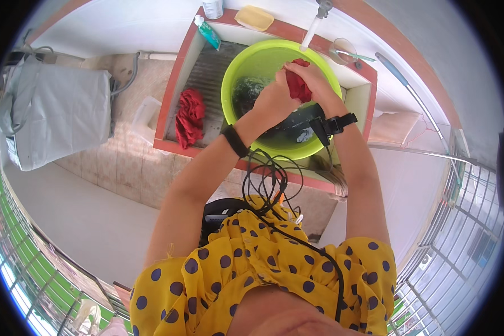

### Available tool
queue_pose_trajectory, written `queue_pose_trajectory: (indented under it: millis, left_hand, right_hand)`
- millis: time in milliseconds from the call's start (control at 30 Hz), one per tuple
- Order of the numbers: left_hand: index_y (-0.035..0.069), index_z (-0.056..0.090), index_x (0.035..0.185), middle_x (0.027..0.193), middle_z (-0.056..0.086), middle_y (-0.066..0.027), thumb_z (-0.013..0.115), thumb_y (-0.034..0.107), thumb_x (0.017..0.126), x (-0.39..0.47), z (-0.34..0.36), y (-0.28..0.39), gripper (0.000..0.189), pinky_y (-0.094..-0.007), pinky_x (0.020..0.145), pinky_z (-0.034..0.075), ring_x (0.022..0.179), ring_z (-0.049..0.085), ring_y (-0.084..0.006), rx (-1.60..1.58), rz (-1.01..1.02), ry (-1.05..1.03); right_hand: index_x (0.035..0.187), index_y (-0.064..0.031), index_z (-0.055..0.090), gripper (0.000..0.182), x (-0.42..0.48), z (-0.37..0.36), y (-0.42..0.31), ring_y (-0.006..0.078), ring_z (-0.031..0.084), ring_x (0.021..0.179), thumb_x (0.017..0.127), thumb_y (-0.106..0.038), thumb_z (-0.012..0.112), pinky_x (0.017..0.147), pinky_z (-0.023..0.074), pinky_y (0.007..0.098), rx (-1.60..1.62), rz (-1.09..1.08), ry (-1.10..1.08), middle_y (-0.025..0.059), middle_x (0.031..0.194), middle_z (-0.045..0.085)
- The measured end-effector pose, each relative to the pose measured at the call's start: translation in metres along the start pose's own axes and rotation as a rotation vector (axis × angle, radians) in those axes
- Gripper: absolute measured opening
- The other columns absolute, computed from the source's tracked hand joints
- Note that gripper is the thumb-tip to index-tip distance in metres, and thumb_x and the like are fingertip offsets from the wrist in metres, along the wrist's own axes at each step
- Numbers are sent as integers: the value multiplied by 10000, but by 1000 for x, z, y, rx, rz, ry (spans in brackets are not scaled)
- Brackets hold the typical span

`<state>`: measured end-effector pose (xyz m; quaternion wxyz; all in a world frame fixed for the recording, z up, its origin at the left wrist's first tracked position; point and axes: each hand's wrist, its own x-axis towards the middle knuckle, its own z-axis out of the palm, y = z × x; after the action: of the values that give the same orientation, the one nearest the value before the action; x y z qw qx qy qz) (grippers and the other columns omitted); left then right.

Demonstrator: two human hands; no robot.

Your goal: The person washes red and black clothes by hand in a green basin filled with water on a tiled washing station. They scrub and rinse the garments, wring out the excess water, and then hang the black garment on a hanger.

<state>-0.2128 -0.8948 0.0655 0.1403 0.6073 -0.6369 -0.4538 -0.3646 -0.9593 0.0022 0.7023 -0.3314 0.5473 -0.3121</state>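
A wadded red cloth (299,84) is gripped between my left hand (276,97) and my right hand (313,77), above a lime-green plastic basin (228,90). Water and dark fabric (252,94) fill part of the basin, which stands in a tiled sink (168,107) with red edging. Another crumpled red cloth (190,117) lies on the ribbed slab at the sink's left. Black straps circle both wrists, and looped black cables hang below them.
A white tap spout (311,33) hangs over the basin's far rim. Along the back ledge are a green tube (208,32), a yellow dish (254,18), a white container (213,8) and a clear cup with a toothbrush (342,51). A brush (329,170) lies at the near right corner.
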Motion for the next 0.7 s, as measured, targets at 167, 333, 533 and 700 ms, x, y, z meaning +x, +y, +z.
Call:
queue_pose_trajectory:
  millis: [167, 333, 533, 700]
  left_hand:
    - [-9, 544, 1202, 1051, 672, -139, 734, 221, 791, 4, -26, -7, 508, -331, 785, 524, 904, 668, -228, -1026, -70, -203]
    - [92, 580, 1060, 959, 636, -48, 715, 196, 832, -5, -30, 8, 285, -320, 647, 499, 771, 590, -175, -1639, -356, -347]
    - [126, 528, 1207, 1108, 604, -57, 758, 279, 835, -15, -17, 10, 464, -334, 715, 510, 919, 597, -181, -1706, -445, -351]
    - [86, 540, 1232, 1137, 616, -35, 779, 276, 831, -23, -2, 17, 503, -315, 834, 504, 1001, 606, -148, -1323, -155, -440]
  right_hand:
    - [1310, -24, 497, 682, -28, -18, 0, 212, 578, 1134, 921, -582, 546, 1006, 453, 385, 596, -43, -299, 113, 1268, 586]
    - [1461, -71, 339, 733, -40, -4, 12, 258, 443, 1322, 960, -604, 384, 1097, 373, 414, 782, -194, -344, 102, 1449, 440]
    - [1352, -27, 474, 643, -58, -11, 0, 247, 537, 1214, 894, -445, 647, 1043, 431, 401, 465, -335, -343, 107, 1313, 558]
    - [1031, -11, 637, 281, -56, -1, -13, 167, 656, 876, 821, -144, 767, 809, 539, 295, 512, -147, -19, 70, 991, 668]
